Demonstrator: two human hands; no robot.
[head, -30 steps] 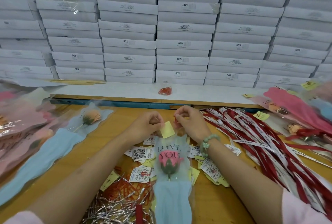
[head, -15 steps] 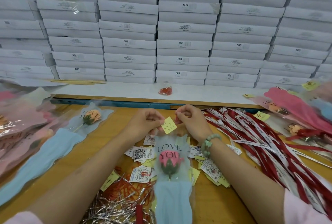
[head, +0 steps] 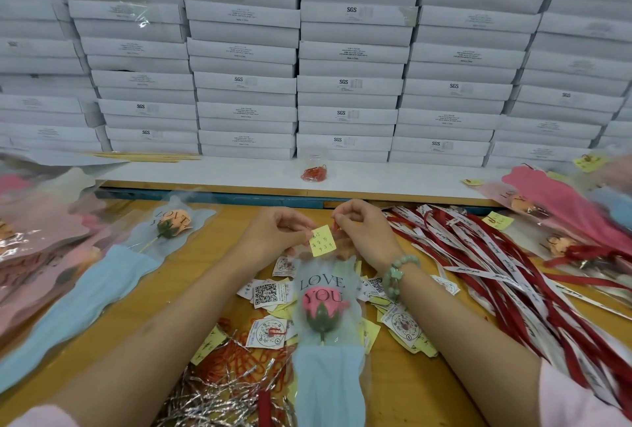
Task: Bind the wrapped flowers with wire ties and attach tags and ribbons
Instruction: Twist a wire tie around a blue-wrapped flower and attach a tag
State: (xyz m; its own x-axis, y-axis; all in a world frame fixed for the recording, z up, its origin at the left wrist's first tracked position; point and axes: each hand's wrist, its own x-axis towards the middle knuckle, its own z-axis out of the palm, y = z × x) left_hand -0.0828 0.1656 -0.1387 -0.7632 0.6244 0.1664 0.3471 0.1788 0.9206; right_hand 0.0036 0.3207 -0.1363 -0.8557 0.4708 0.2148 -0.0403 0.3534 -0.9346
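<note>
The yellow tag [head: 322, 241] has tilted face-up, the curled left hand [head: 277, 233] pinching its corner and the right hand [head: 364, 233] pinching its red string [head: 336, 223].

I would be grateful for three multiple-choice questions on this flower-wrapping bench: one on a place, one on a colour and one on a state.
1. Where does the pile of ribbons lie relative to the pink wrapped flower?
A. To its right
B. To its left
C. On the white shelf

2. What colour is the small tag between the hands?
A. Blue
B. Yellow
C. Red

3. How is the small tag held?
A. It lies flat and untouched
B. It is tucked inside a box
C. It is raised in the fingers above the flower's top

Answers:
1 A: the red and white strips spread out on the flower's right.
2 B: it is pale yellow with handwriting.
3 C: the left hand pinches its edge, and the right hand pinches a red thread at its top corner.
</note>
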